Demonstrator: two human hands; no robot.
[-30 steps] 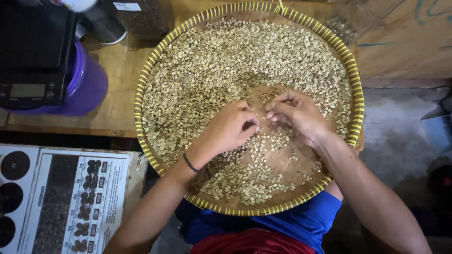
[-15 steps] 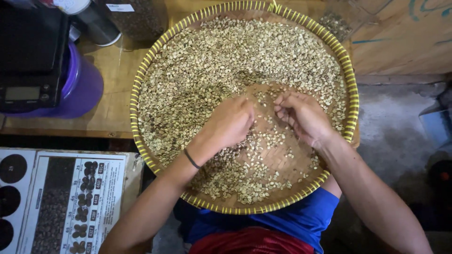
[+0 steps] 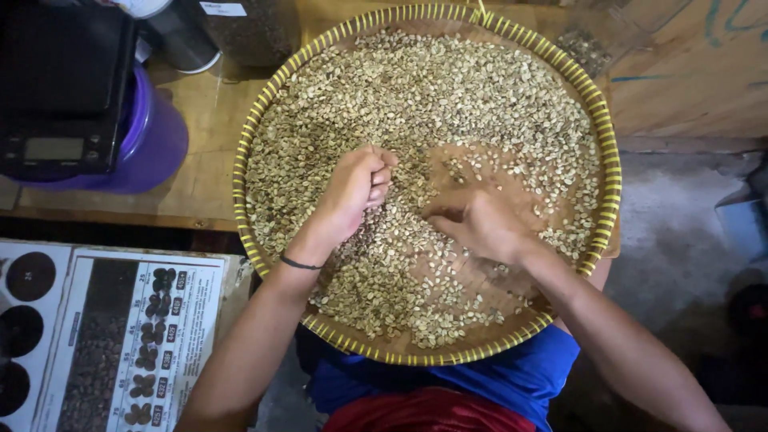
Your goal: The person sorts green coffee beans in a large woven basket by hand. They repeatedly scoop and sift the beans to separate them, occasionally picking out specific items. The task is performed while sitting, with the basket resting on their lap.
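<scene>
A round woven tray (image 3: 610, 172) with a yellow-striped rim was seen filling the centre of the frame, resting partly on a wooden table (image 3: 204, 172) in the upper left. Pale green coffee beans (image 3: 448, 88) were spread over most of it, thick across the upper half, thinner toward centre right, where a patch of bare weave showed.

The left hand (image 3: 356, 188) was placed left of centre on the beans, fingers curled into a loose fist; whether beans were enclosed could not be told. A dark band (image 3: 300, 263) was worn at its wrist.

The right hand (image 3: 476, 224) was laid just right of centre, palm down, fingers bent narrowly and pressed to the beans at the edge of the bare patch. The two hands were near each other, not touching.

At upper left a purple container (image 3: 156, 144) with a black scale (image 3: 60, 88) on top was noted. A printed chart of bean pictures (image 3: 120, 336) lay in the lower left.
</scene>
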